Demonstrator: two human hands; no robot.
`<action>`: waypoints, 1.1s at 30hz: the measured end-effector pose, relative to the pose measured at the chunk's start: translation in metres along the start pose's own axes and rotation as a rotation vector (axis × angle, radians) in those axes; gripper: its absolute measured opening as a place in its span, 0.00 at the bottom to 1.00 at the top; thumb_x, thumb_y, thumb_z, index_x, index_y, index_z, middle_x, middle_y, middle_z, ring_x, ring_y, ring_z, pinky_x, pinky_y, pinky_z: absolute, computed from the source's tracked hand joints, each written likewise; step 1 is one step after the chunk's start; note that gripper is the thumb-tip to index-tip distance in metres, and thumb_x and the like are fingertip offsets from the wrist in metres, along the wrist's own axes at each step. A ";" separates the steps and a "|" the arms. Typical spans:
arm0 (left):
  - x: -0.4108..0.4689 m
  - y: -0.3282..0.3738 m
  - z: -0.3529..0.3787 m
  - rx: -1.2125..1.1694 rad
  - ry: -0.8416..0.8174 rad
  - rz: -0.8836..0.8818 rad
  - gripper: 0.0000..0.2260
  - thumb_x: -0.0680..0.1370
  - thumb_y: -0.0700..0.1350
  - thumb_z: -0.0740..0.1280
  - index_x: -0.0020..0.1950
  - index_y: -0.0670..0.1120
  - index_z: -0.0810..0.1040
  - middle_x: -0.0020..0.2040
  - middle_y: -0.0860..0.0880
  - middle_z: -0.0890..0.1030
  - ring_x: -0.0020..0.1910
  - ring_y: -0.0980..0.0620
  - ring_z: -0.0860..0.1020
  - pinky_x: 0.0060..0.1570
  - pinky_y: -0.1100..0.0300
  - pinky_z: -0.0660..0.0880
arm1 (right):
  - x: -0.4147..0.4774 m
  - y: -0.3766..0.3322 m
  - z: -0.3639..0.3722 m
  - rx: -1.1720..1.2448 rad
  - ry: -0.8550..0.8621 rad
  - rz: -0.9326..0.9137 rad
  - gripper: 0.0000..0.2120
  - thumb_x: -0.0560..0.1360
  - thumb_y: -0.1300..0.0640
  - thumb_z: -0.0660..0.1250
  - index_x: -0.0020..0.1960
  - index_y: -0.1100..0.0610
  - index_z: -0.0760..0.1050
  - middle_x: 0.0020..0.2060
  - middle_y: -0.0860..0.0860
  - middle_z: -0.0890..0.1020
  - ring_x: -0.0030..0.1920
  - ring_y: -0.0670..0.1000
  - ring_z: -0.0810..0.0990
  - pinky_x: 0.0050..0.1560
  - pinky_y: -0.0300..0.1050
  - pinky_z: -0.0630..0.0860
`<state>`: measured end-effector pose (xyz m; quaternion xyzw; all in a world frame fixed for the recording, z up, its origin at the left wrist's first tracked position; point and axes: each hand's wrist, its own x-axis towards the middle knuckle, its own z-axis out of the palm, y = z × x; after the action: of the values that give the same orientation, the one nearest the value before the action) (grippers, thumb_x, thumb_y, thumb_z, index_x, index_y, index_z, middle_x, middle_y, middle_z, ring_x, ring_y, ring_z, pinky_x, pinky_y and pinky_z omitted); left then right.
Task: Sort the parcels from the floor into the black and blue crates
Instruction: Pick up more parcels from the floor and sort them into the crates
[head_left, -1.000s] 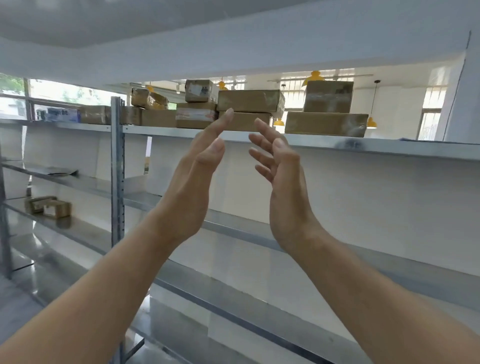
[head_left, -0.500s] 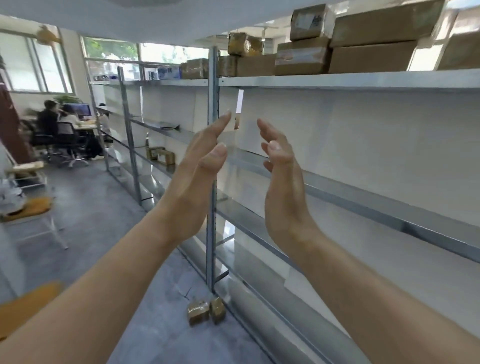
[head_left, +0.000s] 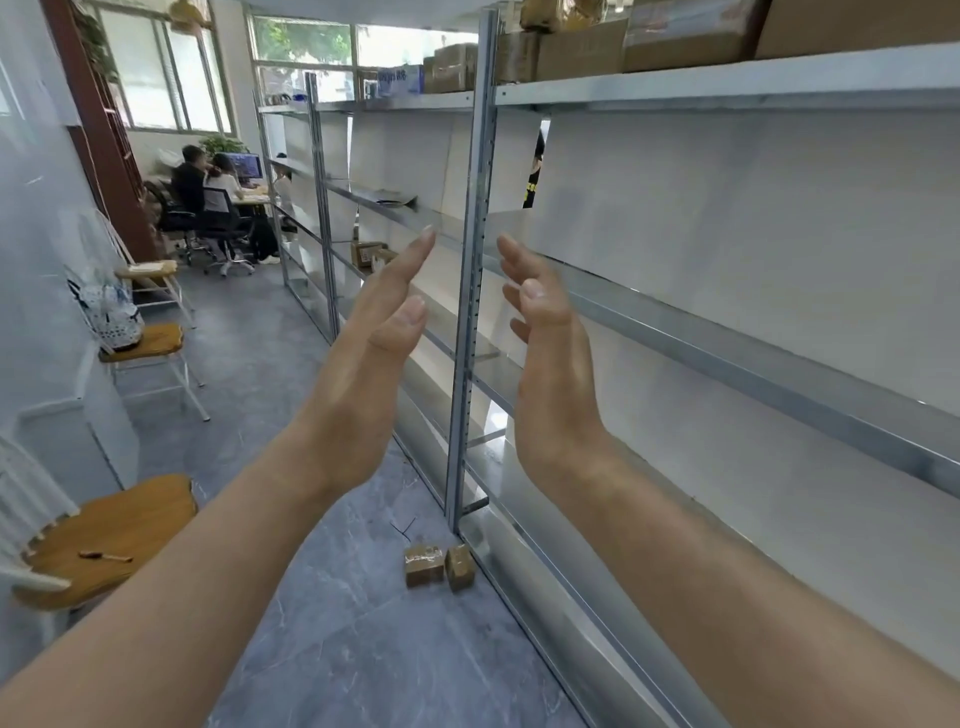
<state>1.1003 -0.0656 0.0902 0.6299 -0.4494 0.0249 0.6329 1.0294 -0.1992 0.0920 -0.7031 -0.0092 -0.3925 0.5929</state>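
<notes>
**Two parcels at the foot of the rack, both hands free**

Your targets sit low. A taped parcel (head_left: 424, 565) and a second parcel (head_left: 460, 567) lie side by side on the floor (head_left: 337, 649), just beside the base of the rack's upright (head_left: 470, 312). Both are small brown cardboard blocks with square edges. They are wrapped in glossy clear tape that will probably feel slick under dry fingers.

Your left hand (head_left: 363, 364) and right hand (head_left: 550, 374) are raised in front of you, well above the parcels. The palms face each other, the fingers are straight, and neither hand holds anything.

Crouch close before you reach. Take each box across its cardboard faces rather than along the tape seams. Mind the thin steel foot of the upright next to the second parcel. The floor is smooth grey marbled tile, so a nudged box may slide away from you. The crates are not in view, so find them before you lift.
</notes>
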 end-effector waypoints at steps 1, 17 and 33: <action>0.001 -0.003 0.000 -0.007 0.000 -0.002 0.30 0.79 0.62 0.54 0.82 0.59 0.62 0.81 0.63 0.63 0.82 0.60 0.56 0.82 0.43 0.52 | 0.001 0.004 0.001 0.004 -0.003 0.004 0.29 0.78 0.40 0.54 0.78 0.40 0.72 0.78 0.39 0.73 0.72 0.31 0.72 0.67 0.32 0.67; 0.016 -0.156 -0.067 -0.077 -0.166 -0.181 0.30 0.79 0.62 0.54 0.81 0.58 0.62 0.80 0.62 0.64 0.80 0.64 0.59 0.82 0.49 0.55 | 0.011 0.135 0.086 -0.077 0.178 0.221 0.32 0.79 0.36 0.53 0.79 0.44 0.73 0.75 0.37 0.75 0.75 0.34 0.71 0.74 0.39 0.67; 0.118 -0.420 -0.037 -0.099 -0.167 -0.452 0.31 0.78 0.65 0.54 0.81 0.60 0.63 0.80 0.62 0.65 0.79 0.64 0.61 0.81 0.48 0.58 | 0.118 0.388 0.084 -0.046 0.198 0.549 0.29 0.80 0.41 0.51 0.80 0.38 0.70 0.77 0.36 0.74 0.76 0.33 0.70 0.80 0.40 0.65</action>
<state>1.4417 -0.1849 -0.1572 0.6826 -0.3483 -0.1915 0.6133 1.3418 -0.2975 -0.1618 -0.6509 0.2483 -0.2840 0.6588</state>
